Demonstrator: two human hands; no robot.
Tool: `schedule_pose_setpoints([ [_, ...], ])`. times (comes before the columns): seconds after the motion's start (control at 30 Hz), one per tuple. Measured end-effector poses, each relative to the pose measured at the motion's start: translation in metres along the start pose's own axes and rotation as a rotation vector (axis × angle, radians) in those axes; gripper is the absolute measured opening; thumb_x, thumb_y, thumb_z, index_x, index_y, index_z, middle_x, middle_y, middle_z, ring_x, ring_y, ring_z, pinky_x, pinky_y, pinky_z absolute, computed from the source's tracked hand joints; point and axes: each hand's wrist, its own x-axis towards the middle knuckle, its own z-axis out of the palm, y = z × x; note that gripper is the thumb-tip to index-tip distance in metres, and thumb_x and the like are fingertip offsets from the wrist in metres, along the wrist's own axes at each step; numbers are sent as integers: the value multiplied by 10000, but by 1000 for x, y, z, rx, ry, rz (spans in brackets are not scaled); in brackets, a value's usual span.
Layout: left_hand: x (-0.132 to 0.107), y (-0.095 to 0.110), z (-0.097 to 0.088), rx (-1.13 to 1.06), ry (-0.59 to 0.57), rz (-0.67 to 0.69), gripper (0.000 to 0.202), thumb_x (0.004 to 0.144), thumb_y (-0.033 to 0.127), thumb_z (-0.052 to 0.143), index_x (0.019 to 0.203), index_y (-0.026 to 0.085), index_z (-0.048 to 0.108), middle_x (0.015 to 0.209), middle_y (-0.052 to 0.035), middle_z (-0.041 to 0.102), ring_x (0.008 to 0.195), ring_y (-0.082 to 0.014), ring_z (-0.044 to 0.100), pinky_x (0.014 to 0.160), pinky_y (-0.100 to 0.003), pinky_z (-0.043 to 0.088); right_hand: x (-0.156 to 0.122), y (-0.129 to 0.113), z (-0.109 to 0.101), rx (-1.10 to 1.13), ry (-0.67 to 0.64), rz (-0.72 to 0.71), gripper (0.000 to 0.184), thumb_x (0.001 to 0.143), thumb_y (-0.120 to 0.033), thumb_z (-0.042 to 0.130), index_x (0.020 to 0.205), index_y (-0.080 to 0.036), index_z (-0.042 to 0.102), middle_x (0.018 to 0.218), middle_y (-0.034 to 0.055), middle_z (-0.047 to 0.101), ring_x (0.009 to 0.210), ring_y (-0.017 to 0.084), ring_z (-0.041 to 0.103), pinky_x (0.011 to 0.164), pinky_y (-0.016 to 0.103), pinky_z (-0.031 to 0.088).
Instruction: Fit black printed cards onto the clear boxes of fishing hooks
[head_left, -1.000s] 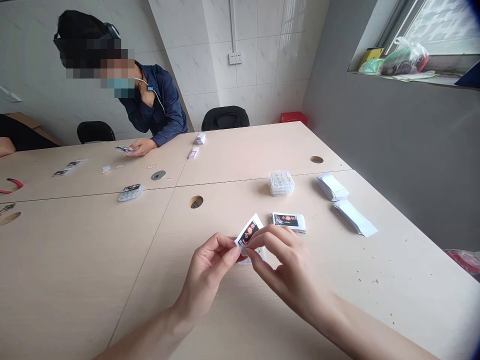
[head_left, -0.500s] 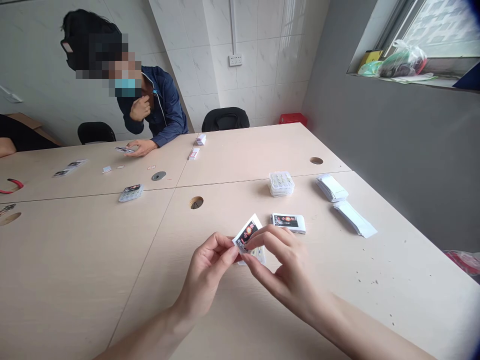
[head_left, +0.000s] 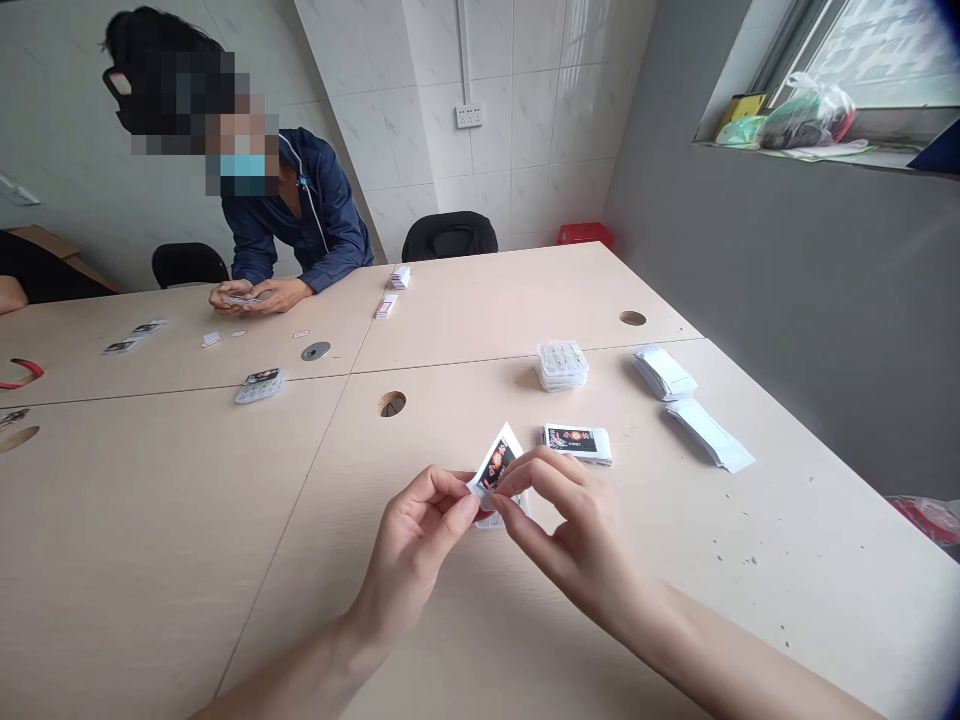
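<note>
Between my hands is a small white label (head_left: 498, 463) with a black printed panel, tilted above the table. My left hand (head_left: 416, 545) pinches its lower left edge between thumb and fingers. At its lower right edge, the thumb and index finger of my right hand (head_left: 574, 525) are closed together on the label. Beneath the label, partly hidden by my fingers, lies a clear plastic case (head_left: 491, 521). A stack of similar printed labels (head_left: 576, 442) rests just beyond my right hand.
Clear plastic cases (head_left: 562, 366) are stacked farther back. Two bundles of white paper strips (head_left: 709, 435) lie to the right. Another case (head_left: 260, 387) with a printed label sits at left. Across the table (head_left: 150, 520), a co-worker (head_left: 300, 215) leans over something flat held in both hands.
My right thumb and index finger have closed on the label, whose top now bends more upright. The co-worker's raised hand has come down to join the other at the table.
</note>
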Motion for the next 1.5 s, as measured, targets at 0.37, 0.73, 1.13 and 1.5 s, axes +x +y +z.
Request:
schedule_pose_setpoints([
  [0.37,2,2,1,-47,-2,-41,104,923,293,564,874,201,567,887,-14,627,883,-162,600,919,-371,482,2,-4,-2,92,-9,68,124,897,-146,557,796,-207,596,781,19,638,729,174,585,634,304,461],
  [0.73,1,2,1,-9,13,-32,104,908,286,595,851,201,574,886,-2,635,903,-160,610,905,-339,470,0,-4,0,59,-5,21,108,903,-144,560,841,-199,629,846,43,639,753,187,578,663,334,462],
  [1.13,1,2,1,-7,51,-66,187,898,317,607,774,209,519,806,18,639,886,-153,612,870,-307,466,-1,0,3,219,-39,150,115,909,-157,552,809,-210,571,824,21,633,776,177,596,667,307,479],
  [1.5,2,1,-1,-12,57,-50,173,898,297,608,780,205,522,827,21,638,841,-132,604,829,-282,475,3,0,3,205,-47,77,73,886,-233,645,862,-213,580,877,18,616,823,173,589,701,302,467],
])
